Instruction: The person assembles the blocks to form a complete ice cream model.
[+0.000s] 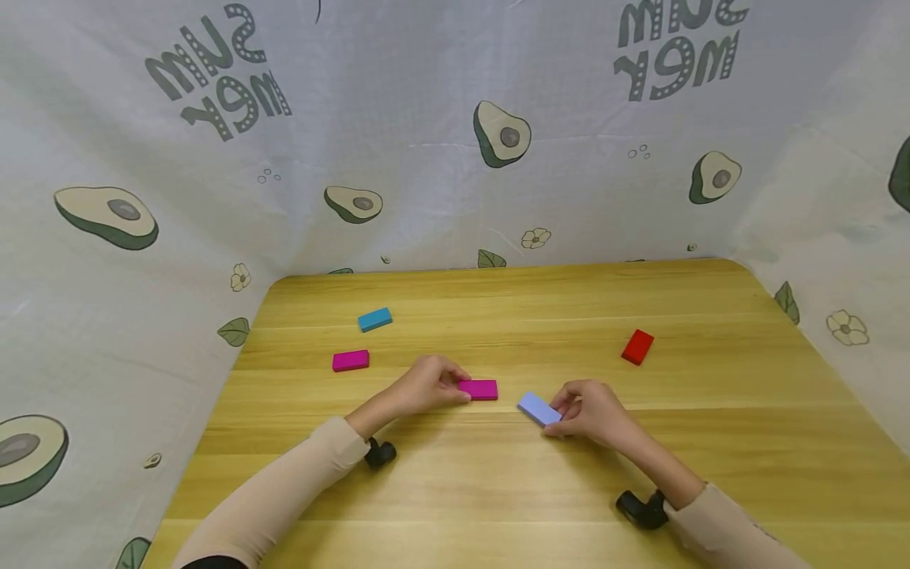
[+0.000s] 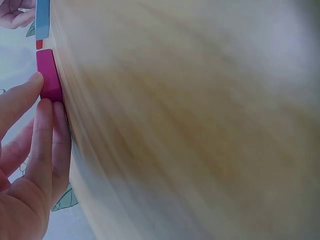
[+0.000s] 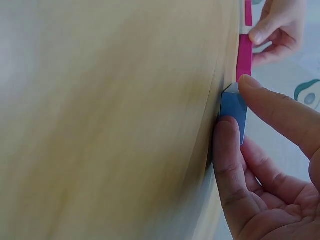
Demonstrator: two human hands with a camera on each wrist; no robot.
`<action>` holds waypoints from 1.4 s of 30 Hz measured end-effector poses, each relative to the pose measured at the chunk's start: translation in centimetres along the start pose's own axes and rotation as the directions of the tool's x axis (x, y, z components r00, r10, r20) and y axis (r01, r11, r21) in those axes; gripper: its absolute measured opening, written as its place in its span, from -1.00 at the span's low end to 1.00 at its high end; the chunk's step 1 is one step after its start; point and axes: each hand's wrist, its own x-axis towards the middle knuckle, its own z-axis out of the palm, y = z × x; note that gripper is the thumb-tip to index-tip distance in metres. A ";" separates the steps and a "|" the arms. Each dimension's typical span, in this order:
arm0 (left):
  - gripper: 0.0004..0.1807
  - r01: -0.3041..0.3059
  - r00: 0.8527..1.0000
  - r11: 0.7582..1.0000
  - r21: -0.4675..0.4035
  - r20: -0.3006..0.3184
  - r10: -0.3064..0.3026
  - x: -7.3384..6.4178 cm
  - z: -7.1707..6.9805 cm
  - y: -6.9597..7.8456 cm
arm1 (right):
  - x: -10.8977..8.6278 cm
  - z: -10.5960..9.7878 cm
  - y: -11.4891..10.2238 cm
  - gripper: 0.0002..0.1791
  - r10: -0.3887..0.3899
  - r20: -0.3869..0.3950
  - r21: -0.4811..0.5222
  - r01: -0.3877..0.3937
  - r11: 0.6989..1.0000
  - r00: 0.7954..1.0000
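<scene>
Near the middle of the table, my left hand [image 1: 430, 384] pinches the left end of a flat magenta block [image 1: 483, 390] between thumb and fingers. In the left wrist view, the thumb lies on one side of that magenta block [image 2: 49, 75] and the fingertips are at its near end. Just to the right, my right hand [image 1: 592, 411] grips the near right end of a pale lavender-blue block [image 1: 538, 408], which is turned at an angle. The right wrist view has this block [image 3: 233, 107] between thumb and fingers. A small gap separates the two held blocks.
A second magenta block [image 1: 351, 360] and a blue block [image 1: 374, 319] lie at the left of the wooden table [image 1: 498, 316]. Farther right is a red block [image 1: 637, 347]. An avocado-print cloth [image 1: 426, 158] hangs behind the table and along both sides.
</scene>
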 end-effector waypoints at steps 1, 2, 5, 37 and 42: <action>-0.71 0.001 1.000 1.000 -0.001 0.002 -0.001 0.1 0.1 0.0 | 0.0 0.1 -0.1 -0.67 0.002 0.001 0.001 -0.002 1.000 1.000; -0.71 0.002 1.000 1.000 -0.003 0.004 -0.002 0.2 0.1 0.0 | 0.1 0.1 -0.1 -0.67 0.004 0.002 0.002 -0.004 1.000 1.000; -0.71 0.005 1.000 1.000 -0.005 0.009 -0.005 0.5 0.2 0.0 | 0.2 0.4 -0.3 -0.66 0.012 0.005 0.007 -0.012 1.000 1.000; -0.71 0.034 0.999 0.999 -0.016 0.008 -0.034 1.8 1.3 1.0 | 0.9 2.1 -1.4 -0.59 0.037 -0.014 -0.038 -0.038 0.999 0.999; -0.71 0.030 0.999 0.999 -0.016 0.013 -0.030 2.1 1.4 1.1 | 1.0 2.3 -1.5 -0.57 0.052 -0.026 -0.062 -0.053 0.997 0.998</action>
